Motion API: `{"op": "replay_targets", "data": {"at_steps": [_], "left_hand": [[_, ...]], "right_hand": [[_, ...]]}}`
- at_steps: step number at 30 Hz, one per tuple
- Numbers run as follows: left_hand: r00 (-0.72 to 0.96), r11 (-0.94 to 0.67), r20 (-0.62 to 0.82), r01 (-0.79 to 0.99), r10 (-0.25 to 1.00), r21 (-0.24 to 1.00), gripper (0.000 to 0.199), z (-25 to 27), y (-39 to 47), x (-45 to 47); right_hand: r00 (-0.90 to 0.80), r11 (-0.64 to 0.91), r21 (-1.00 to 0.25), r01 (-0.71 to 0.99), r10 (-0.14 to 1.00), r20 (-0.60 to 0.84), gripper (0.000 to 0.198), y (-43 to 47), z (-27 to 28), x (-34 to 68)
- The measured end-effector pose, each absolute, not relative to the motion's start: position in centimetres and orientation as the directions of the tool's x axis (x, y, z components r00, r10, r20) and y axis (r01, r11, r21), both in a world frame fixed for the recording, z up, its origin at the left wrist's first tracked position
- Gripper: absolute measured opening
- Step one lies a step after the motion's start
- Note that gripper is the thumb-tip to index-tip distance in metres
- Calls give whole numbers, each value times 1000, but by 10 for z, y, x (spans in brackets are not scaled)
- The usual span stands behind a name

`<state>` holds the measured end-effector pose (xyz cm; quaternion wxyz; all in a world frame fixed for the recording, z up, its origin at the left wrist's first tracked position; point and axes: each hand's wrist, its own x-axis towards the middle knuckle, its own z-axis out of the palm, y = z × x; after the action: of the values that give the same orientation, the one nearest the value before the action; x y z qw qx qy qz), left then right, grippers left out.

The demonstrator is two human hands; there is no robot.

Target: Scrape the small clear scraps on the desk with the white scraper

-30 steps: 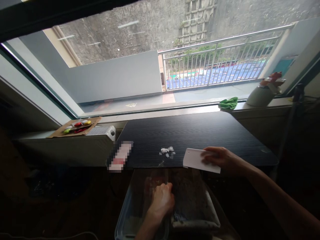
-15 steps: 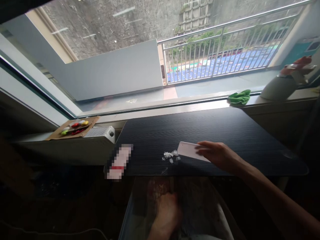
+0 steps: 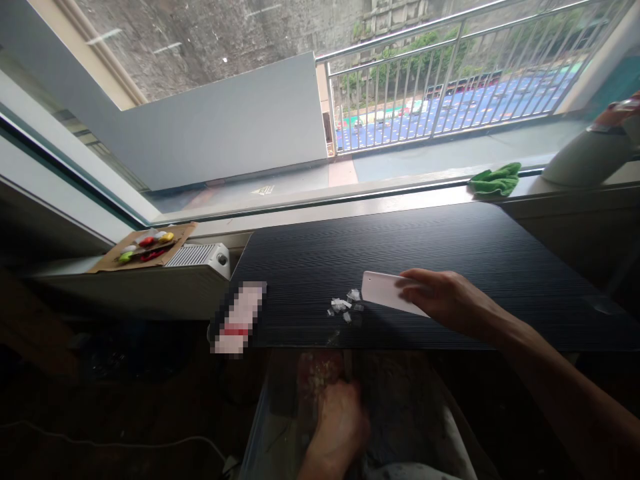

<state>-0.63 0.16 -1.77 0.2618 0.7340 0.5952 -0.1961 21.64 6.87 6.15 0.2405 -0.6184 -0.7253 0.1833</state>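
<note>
My right hand (image 3: 443, 297) grips a white flat plate (image 3: 385, 291) with a small hole near its corner. The plate is tilted just above the dark tabletop (image 3: 320, 253). Beside the plate's left edge lie several small clear and white scraps (image 3: 345, 304). Below the table's front edge, in shadow, my left hand (image 3: 340, 413) is curled closed; its fingertips are hidden, and what it grips cannot be made out. Next to it is a dim reddish area with light specks (image 3: 317, 377), in or behind what looks like a clear-sided bin (image 3: 273, 420).
A blurred-out pale object (image 3: 240, 317) with a red band lies at the table's left edge. On the sill are a green cloth (image 3: 496, 180), a grey-white rounded vessel (image 3: 585, 157) and cardboard (image 3: 107, 260) bearing colourful items. A radiator (image 3: 200, 259) stands left; a white cable (image 3: 150, 443) crosses the floor.
The view has shifted slightly. My right hand and the plate stay close to the scraps, whose arrangement has altered a little. My left hand remains below the table edge, slightly blurred.
</note>
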Motion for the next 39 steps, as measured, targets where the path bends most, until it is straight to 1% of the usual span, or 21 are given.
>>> {"op": "replay_targets", "data": {"at_steps": [4, 9, 14, 17, 20, 26, 29, 31, 33, 39], "left_hand": [[211, -153, -603, 977, 770, 147, 31, -19, 1, -7], [211, -154, -590, 977, 779, 145, 30, -18, 0, -8], [201, -153, -622, 980, 756, 130, 31, -16, 2, -5], [213, -164, -615, 977, 759, 136, 31, -18, 2, -6], [226, -172, -576, 974, 785, 148, 30, -20, 1, -8], [219, -159, -606, 975, 765, 153, 30, -17, 2, -6], [218, -162, -593, 976, 775, 148, 29, -18, 1, -6], [214, -162, -588, 977, 780, 140, 30, -20, 0, -7], [217, -163, -585, 976, 781, 145, 30, -21, 0, -8], [228, -173, -591, 974, 774, 149, 28, -20, 1, -8]], "right_hand": [[-113, 153, -564, 812, 988, 105, 23, 71, 64, 213], [-132, 135, -532, 836, 990, 45, 22, 71, 66, 215], [-118, 161, -545, 823, 986, 113, 24, 72, 65, 210], [-116, 152, -474, 867, 988, 105, 23, 73, 66, 207], [-83, 120, -408, 905, 991, 106, 23, 72, 70, 207], [-122, 163, -427, 889, 985, 123, 24, 75, 72, 198], [-174, 209, -459, 864, 978, 118, 24, 76, 71, 191], [-181, 226, -467, 855, 974, 139, 23, 77, 71, 190], [-170, 223, -451, 864, 973, 155, 23, 76, 71, 192], [-157, 199, -412, 889, 979, 133, 25, 77, 70, 196]]}}
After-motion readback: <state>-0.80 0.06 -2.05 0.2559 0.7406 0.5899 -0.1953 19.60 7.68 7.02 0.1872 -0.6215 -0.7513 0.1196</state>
